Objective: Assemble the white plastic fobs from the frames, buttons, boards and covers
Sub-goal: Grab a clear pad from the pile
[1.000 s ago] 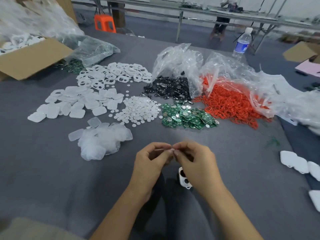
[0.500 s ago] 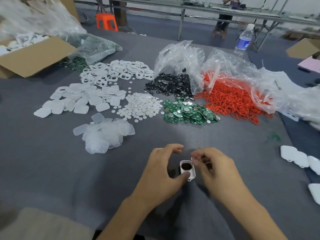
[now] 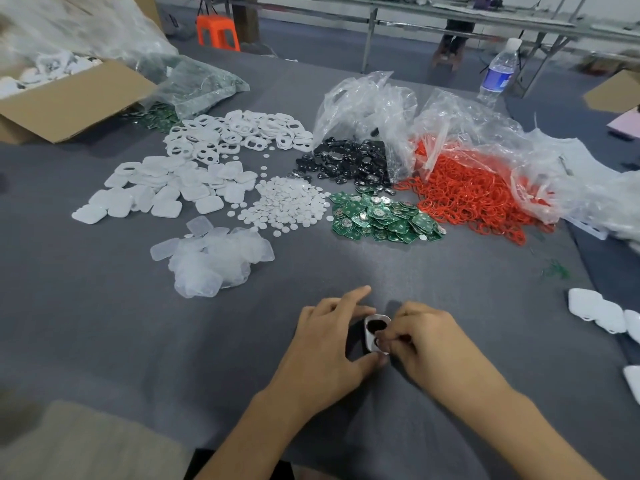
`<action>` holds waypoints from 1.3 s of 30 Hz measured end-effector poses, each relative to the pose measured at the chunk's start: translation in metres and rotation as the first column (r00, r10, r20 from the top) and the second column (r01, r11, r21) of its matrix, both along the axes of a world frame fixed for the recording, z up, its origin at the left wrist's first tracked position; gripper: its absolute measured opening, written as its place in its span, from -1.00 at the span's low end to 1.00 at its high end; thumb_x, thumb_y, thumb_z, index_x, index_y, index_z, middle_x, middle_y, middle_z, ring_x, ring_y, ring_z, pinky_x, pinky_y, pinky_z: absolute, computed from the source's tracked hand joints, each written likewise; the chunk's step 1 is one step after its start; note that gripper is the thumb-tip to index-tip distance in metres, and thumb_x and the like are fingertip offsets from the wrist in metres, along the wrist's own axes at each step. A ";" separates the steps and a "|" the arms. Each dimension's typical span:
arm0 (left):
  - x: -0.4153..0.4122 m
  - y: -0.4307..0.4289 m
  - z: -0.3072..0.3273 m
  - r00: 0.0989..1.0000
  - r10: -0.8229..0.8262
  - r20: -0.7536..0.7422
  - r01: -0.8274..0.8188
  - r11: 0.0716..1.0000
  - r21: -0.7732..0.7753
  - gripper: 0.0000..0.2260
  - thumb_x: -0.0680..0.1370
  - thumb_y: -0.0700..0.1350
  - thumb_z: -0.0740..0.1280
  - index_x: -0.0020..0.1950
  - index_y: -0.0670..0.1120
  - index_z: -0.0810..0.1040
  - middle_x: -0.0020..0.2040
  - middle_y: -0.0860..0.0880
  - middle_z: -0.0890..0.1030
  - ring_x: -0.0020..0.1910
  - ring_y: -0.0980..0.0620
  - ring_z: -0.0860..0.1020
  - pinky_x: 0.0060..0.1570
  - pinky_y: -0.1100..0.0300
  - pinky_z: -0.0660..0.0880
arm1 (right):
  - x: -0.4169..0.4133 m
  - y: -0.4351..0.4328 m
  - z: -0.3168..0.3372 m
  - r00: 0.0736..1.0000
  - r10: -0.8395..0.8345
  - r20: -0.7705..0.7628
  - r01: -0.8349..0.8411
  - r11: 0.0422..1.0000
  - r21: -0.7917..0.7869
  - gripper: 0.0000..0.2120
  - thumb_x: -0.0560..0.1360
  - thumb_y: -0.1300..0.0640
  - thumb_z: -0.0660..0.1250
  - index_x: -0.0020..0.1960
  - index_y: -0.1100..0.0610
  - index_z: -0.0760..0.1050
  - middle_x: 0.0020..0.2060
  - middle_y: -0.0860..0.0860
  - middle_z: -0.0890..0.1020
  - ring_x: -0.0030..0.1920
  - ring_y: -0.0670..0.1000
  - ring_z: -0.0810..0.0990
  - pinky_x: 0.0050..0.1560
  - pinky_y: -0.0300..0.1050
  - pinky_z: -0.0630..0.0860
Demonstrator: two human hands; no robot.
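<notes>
A white fob frame with a dark round opening lies on the grey table near the front edge. My left hand holds it between thumb and fingers from the left. My right hand pinches at the frame's lower right edge with curled fingers. Further back lie piles of white frames, white covers, small white discs, clear covers, black buttons and green boards.
Red rings spill from a clear bag at the right. A cardboard box stands at the back left, a water bottle at the back right. Finished white fobs lie along the right edge.
Both hands have come down from in front of me to the frame on the table. The left hand now holds the frame and the right hand has closed in on its edge.
</notes>
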State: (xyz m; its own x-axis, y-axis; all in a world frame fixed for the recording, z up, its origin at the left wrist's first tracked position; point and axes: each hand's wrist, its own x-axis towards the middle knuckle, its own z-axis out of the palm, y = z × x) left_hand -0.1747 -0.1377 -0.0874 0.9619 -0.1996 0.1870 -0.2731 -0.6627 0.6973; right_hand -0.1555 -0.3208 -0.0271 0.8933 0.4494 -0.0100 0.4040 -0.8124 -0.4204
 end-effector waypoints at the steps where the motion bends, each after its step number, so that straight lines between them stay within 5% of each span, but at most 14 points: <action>1: 0.000 0.000 0.000 1.000 0.001 0.000 -0.001 1.000 0.001 -0.23 0.42 0.28 0.44 0.56 0.26 0.19 0.30 0.40 0.50 0.40 0.35 0.29 0.39 0.31 0.11 | 0.003 0.000 0.001 1.000 0.006 -0.015 -0.006 1.000 0.000 -0.81 0.42 0.30 0.45 -0.23 0.02 0.69 -0.21 -0.09 0.56 -0.19 -0.09 0.57 -0.12 -0.13 0.50; 6: 0.000 0.000 -0.001 1.000 0.013 -0.014 -0.013 1.000 0.017 -0.26 0.41 0.30 0.42 0.53 0.26 0.23 0.29 0.41 0.50 0.40 0.32 0.31 0.39 0.24 0.17 | 0.021 0.001 0.010 0.980 -0.063 -0.189 0.066 0.998 0.013 -0.79 0.35 0.20 0.57 -0.32 -0.10 0.69 -0.32 -0.23 0.61 -0.21 -0.32 0.56 -0.26 -0.46 0.38; 9: 0.001 0.000 -0.003 1.000 0.019 -0.011 -0.018 0.999 0.028 -0.28 0.41 0.31 0.42 0.52 0.28 0.23 0.30 0.40 0.51 0.40 0.31 0.31 0.38 0.23 0.19 | 0.030 0.006 0.015 0.957 -0.102 -0.270 0.098 0.995 -0.031 -0.77 0.30 0.13 0.62 -0.33 -0.19 0.67 -0.39 -0.37 0.60 -0.26 -0.35 0.57 -0.28 -0.48 0.41; 16: 0.002 0.001 -0.006 1.000 0.023 -0.007 -0.023 0.999 0.029 -0.31 0.41 0.33 0.42 0.49 0.28 0.27 0.29 0.40 0.52 0.37 0.33 0.34 0.33 0.25 0.21 | 0.046 0.014 0.019 0.930 -0.178 -0.320 0.134 0.979 -0.157 -0.78 0.16 0.06 0.69 -0.41 -0.09 0.64 -0.43 -0.25 0.64 -0.36 -0.33 0.57 -0.43 -0.47 0.37; 21: 0.001 0.000 -0.005 0.999 0.034 -0.008 -0.034 0.999 0.028 -0.35 0.40 0.33 0.41 0.45 0.29 0.32 0.27 0.38 0.53 0.36 0.32 0.35 0.31 0.30 0.20 | 0.031 0.008 0.010 0.955 -0.203 -0.215 0.196 0.979 -0.054 -0.79 0.21 0.12 0.66 -0.36 -0.08 0.64 -0.43 -0.17 0.61 -0.33 -0.33 0.55 -0.36 -0.46 0.39; 29: 0.000 0.001 -0.002 1.000 0.024 0.009 -0.025 0.999 0.023 -0.37 0.42 0.30 0.47 0.44 0.25 0.36 0.25 0.37 0.54 0.34 0.32 0.35 0.32 0.35 0.17 | -0.019 -0.003 -0.023 0.974 -0.123 0.192 0.082 0.975 0.207 -0.83 0.43 0.34 0.52 -0.16 0.08 0.71 -0.23 -0.09 0.58 -0.28 -0.16 0.54 -0.19 -0.42 0.40; 39: -0.001 -0.001 0.001 0.999 0.025 0.030 -0.025 1.000 0.006 -0.37 0.42 0.31 0.45 0.44 0.25 0.37 0.24 0.37 0.53 0.34 0.31 0.36 0.30 0.36 0.18 | -0.033 -0.006 -0.037 0.930 -0.214 0.300 0.091 0.923 0.375 -0.86 0.49 0.35 0.44 -0.02 0.17 0.69 -0.10 -0.06 0.60 -0.03 -0.22 0.57 0.06 -0.48 0.40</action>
